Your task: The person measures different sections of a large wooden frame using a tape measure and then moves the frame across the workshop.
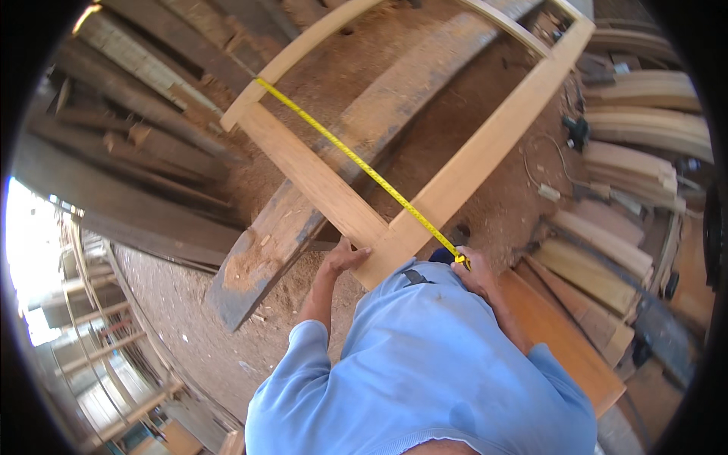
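A pale wooden frame lies in front of me, its near corner close to my body. My left hand grips that near corner, thumb on top of the wood. Out to the right of the corner, my right hand is closed around a tape measure. Its yellow blade is pulled out straight and crosses the frame at a slant. The blade's far end rests at the frame's far-left corner; how it catches there is too small to tell.
Under the frame runs a thick, dusty plank. Dark boards lean at the left. Cut curved wood pieces are stacked at the right, near a dark green power tool and a cord. An orange-brown board lies beside my right arm.
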Demonstrator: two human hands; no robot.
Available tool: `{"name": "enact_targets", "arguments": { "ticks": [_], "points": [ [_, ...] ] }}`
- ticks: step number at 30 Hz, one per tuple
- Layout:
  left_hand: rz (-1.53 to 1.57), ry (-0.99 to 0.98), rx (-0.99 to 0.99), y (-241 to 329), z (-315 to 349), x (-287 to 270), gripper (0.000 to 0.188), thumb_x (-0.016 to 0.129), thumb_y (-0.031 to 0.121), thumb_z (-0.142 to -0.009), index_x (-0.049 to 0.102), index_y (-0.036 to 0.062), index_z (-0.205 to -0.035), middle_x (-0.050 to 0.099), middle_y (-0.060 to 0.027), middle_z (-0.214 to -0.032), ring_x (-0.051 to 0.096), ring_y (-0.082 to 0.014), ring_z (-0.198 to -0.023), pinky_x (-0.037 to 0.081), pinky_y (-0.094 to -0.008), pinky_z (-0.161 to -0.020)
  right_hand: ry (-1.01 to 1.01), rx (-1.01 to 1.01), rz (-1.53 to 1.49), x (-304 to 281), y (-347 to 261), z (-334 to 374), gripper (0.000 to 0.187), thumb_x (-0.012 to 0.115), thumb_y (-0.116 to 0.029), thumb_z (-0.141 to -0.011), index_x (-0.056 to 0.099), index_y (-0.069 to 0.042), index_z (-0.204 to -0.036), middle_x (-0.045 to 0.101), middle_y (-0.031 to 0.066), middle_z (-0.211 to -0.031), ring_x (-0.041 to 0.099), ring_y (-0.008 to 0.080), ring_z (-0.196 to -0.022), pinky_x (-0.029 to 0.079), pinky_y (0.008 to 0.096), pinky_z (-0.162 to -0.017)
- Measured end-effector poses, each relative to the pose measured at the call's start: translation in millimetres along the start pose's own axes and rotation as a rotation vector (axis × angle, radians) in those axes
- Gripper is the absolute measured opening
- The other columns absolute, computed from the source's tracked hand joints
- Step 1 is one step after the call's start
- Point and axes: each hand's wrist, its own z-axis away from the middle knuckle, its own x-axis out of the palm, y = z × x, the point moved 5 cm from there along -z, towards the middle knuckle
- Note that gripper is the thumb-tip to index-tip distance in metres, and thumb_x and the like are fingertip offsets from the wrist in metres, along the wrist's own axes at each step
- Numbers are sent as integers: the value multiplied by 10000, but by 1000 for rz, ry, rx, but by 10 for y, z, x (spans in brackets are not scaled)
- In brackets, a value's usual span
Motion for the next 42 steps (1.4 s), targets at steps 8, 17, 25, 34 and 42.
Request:
{"name": "enact_targets", "arguments": {
  "ticks": [8,17,25,34,42],
  "points": [
    [-18,-27,-49,151,83,-29,857,769,312,-845,295,-106,-1423,564,-243,-1323,551,-290,-1228,451,-359,-1023,-6,148,128,239,-103,174,519,691,-299,-837,610,-78,-1300,608,262,-1164,576,409,-1121,456,464,-977],
    [-2,-16,-45,296,159,-29,835,775,326,-850,313,-92,-1407,601,-206,-1266,595,-248,-1135,499,-344,-925,20,176,143,300,-93,154,529,703,-301,-831,606,-102,-1312,596,274,-1170,573,416,-1134,462,482,-971],
    [-54,-10,-58,189,104,-35,790,760,381,-850,391,-80,-1374,606,-213,-1270,586,-271,-1159,469,-363,-975,-13,177,134,266,-140,151,517,713,-297,-821,620,-88,-1284,608,276,-1164,591,417,-1112,474,477,-963],
    [-154,-23,-15,7,15,-78,810,743,354,-861,343,-118,-1385,545,-235,-1327,534,-282,-1226,447,-364,-1013,50,139,136,270,-104,143,431,701,-289,-802,651,-98,-1184,672,257,-994,649,414,-969,510,478,-841],
    [-21,-31,15,58,16,-16,818,742,299,-867,285,-94,-1421,548,-208,-1332,528,-263,-1224,435,-360,-1029,2,70,144,274,-95,59,486,691,-297,-831,632,-44,-1242,636,243,-1113,608,414,-1056,483,469,-933]
  ]
}}
